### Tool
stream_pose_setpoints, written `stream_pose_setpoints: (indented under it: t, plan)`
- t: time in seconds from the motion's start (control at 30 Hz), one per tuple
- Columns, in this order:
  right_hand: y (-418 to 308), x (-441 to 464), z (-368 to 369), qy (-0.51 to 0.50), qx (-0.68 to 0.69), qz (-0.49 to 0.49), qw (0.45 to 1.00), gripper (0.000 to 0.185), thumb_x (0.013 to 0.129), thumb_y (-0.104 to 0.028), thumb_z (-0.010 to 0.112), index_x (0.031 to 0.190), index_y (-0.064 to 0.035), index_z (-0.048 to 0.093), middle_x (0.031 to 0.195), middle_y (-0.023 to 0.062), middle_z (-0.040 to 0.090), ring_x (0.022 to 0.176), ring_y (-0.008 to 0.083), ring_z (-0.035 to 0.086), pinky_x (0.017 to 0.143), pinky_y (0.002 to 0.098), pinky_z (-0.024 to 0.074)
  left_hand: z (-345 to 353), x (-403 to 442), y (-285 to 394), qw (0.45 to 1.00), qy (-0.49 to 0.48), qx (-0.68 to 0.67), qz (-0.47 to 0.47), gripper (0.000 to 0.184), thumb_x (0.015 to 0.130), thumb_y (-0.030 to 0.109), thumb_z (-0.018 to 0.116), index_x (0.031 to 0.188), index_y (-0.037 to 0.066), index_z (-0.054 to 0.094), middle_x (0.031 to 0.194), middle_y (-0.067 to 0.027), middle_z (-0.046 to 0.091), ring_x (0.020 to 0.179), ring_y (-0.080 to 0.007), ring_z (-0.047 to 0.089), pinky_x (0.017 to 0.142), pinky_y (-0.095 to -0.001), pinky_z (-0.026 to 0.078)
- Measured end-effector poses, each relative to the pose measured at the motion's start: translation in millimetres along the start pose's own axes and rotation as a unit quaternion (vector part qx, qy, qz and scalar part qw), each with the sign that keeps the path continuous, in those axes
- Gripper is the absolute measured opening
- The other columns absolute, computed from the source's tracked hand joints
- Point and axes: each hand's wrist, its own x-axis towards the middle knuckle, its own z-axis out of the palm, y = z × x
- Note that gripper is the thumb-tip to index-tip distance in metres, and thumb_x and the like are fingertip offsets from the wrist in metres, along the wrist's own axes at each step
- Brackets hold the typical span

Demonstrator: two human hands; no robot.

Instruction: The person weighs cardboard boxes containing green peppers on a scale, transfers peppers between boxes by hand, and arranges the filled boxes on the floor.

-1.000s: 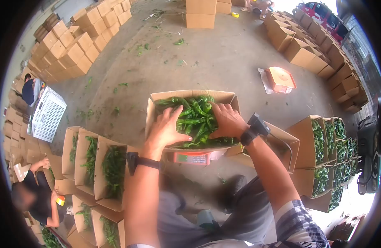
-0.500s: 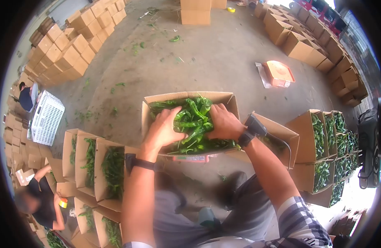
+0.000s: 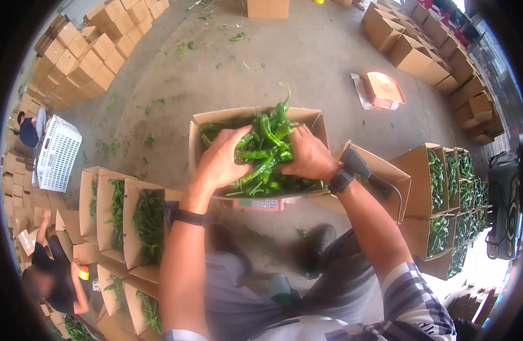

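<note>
Left hand and right hand: we clasp one bunch of green peppers between them, fingers curled. Around the grip: our cardboard box, more peppers inside. Below it: a red scale, partly hidden. Beyond our right wrist: an open box. Well left: pepper-filled boxes.

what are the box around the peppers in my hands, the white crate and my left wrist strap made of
Box: almost certainly cardboard, plain and matte, from its brown colour and thin, straight-cut edges.
White crate: probably moulded plastic, judging by its stiff shape and even rows of slots.
Left wrist strap: dark and dull, bending round the wrist; fabric or rubber, I can't tell which.
</note>
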Motion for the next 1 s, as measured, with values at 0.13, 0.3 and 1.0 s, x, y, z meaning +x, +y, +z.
stream_pose_setpoints:
  t: [0.13, 0.3, 1.0]
  plan:
    - [-12, 6, -11, 0.065, 0.028, -0.036, 0.997, 0.087, 0.07, -0.022, 0.089, 0.144, -0.0023, 0.048, 0.136, 0.0232, 0.058, 0.126, 0.0452, 0.055, 0.106, 0.0506, 0.0511, -17, 1, 19, 0.999, 0.047, -0.011, 0.018, 0.088, 0.074, 0.0, 0.083, 0.155, 0.014, 0.051, 0.14, -0.0156, 0.06, 0.135, -0.0346, 0.058, 0.115, -0.0419, 0.048]
    - [-21, 8, -14, 0.106, 0.053, -0.037, 0.992, 0.08, 0.071, -0.021, 0.088, 0.138, -0.002, 0.051, 0.134, 0.0234, 0.059, 0.124, 0.0468, 0.056, 0.106, 0.0515, 0.0497, -25, 4, 28, 0.997, 0.058, -0.042, 0.013, 0.086, 0.074, -0.004, 0.077, 0.155, 0.013, 0.052, 0.142, -0.0143, 0.06, 0.137, -0.0315, 0.058, 0.117, -0.0417, 0.045]
    - [-10, -31, -119, 0.293, -0.014, -0.057, 0.954, 0.073, 0.07, -0.023, 0.089, 0.131, -0.0014, 0.054, 0.114, 0.0231, 0.062, 0.107, 0.0435, 0.059, 0.094, 0.0521, 0.0518, -42, 73, 138, 0.984, 0.013, -0.087, 0.155, 0.075, 0.083, -0.003, 0.069, 0.155, 0.007, 0.053, 0.147, -0.0117, 0.065, 0.133, -0.0208, 0.061, 0.114, -0.0361, 0.046]
